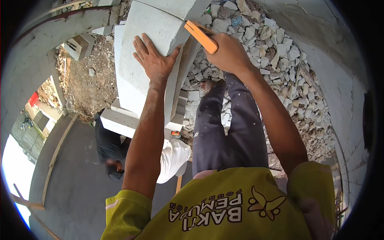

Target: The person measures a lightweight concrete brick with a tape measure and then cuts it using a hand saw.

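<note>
My left hand (154, 60) lies flat with spread fingers on a pale grey lightweight concrete block (160, 26). In my right hand (228, 52) is the orange handle of what looks like a hand saw (201, 37), gripped at the block's right edge. A thin dark line runs across the block's top from the handle's tip toward the upper left. The blade is edge-on or hidden, so I cannot tell how deep it sits. Beyond that line the pale surface continues (176, 6).
White rubble (276, 60) covers the ground to the right, beside my bare foot (207, 85). More pale blocks (120, 122) stand below the worked one. A person in dark clothing (108, 140) bends at the lower left, near a tape measure (175, 134). Grey walls (320, 52) rise at the right.
</note>
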The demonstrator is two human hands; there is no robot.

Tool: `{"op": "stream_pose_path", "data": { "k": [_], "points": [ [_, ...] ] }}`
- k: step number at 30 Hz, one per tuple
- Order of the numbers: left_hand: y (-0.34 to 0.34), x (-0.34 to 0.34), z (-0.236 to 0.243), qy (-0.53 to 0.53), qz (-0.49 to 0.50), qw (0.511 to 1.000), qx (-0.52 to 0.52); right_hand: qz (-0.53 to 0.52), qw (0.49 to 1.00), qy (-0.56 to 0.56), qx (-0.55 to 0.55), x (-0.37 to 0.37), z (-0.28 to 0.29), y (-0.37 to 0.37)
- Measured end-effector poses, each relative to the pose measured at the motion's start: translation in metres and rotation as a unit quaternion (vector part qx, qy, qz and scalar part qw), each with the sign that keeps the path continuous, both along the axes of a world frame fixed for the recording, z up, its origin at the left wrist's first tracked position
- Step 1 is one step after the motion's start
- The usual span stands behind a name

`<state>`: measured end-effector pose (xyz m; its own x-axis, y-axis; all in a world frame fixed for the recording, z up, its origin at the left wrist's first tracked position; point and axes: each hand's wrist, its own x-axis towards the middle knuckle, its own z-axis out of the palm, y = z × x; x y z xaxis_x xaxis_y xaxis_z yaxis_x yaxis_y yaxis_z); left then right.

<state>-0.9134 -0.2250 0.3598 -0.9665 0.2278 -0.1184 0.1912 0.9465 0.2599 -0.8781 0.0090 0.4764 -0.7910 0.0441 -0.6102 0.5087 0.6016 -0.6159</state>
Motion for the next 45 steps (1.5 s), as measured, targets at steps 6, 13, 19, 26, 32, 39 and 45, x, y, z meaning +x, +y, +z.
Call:
{"op": "stream_pose_path", "data": {
  "k": [6,13,19,26,32,39,45],
  "points": [
    [-0.022,-0.008,0.000,0.018,0.019,0.999,-0.044,-0.100,0.983,0.116,-0.100,0.100,0.083,0.000],
    [-0.009,-0.010,-0.001,0.019,0.018,0.999,-0.025,-0.077,0.990,0.026,-0.115,0.029,0.023,0.022],
    [-0.006,-0.014,0.005,0.007,0.035,0.999,-0.027,-0.060,0.984,0.078,-0.148,0.047,0.027,0.008],
    [-0.008,-0.010,0.005,-0.005,0.040,0.999,-0.032,-0.066,0.978,0.079,-0.180,0.033,0.018,0.017],
    [-0.007,-0.011,0.006,-0.013,0.035,0.999,-0.038,-0.040,0.986,0.042,-0.159,0.024,-0.014,0.020],
    [-0.008,-0.012,0.010,-0.018,0.035,0.998,-0.054,-0.083,0.972,0.056,-0.212,0.054,0.010,0.029],
    [0.001,-0.014,0.011,-0.010,0.015,0.999,-0.033,-0.041,0.982,0.051,-0.175,0.007,-0.027,0.031]
  ]
}}
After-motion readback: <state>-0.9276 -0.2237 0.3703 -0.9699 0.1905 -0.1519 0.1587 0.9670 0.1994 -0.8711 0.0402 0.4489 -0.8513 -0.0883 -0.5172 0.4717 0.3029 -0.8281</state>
